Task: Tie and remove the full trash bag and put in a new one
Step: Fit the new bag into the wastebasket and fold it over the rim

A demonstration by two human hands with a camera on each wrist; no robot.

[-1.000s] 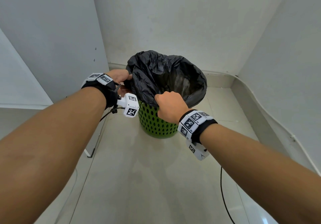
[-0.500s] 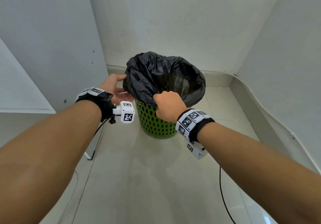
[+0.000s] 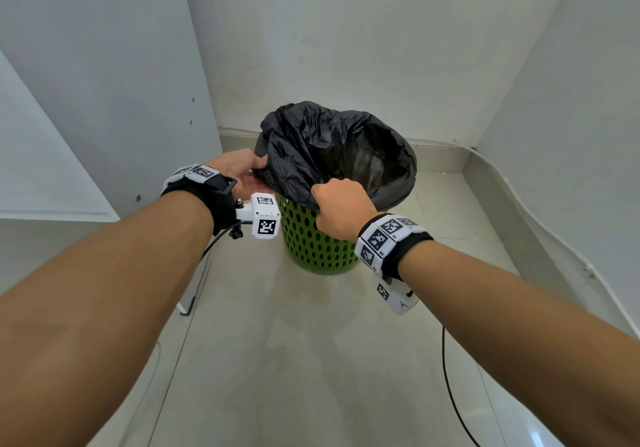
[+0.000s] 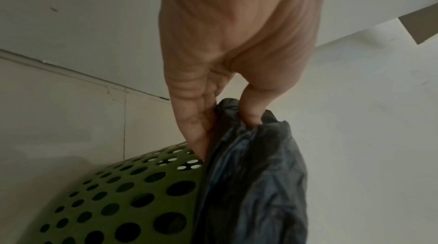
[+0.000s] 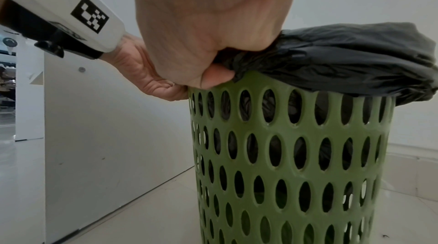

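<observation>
Gripping the bag point(image 3: 311, 141) rim in our right hand point(image 3: 341, 209) and left hand point(image 3: 239, 172), we seemingly gather it for tying

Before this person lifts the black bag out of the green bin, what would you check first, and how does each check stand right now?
1. Right hand has a firm hold on the black bag: ok, fist closed on the near edge.
2. Left hand has a hold: ok, thumb and fingers pinch the bag's left edge.
3. Bag freed from the rim all round: not ok, the far side still drapes over the green bin.
4. Bag mouth gathered or tied: not ok, it gapes open.
5. How full or heavy the bag is: cannot tell.
</observation>
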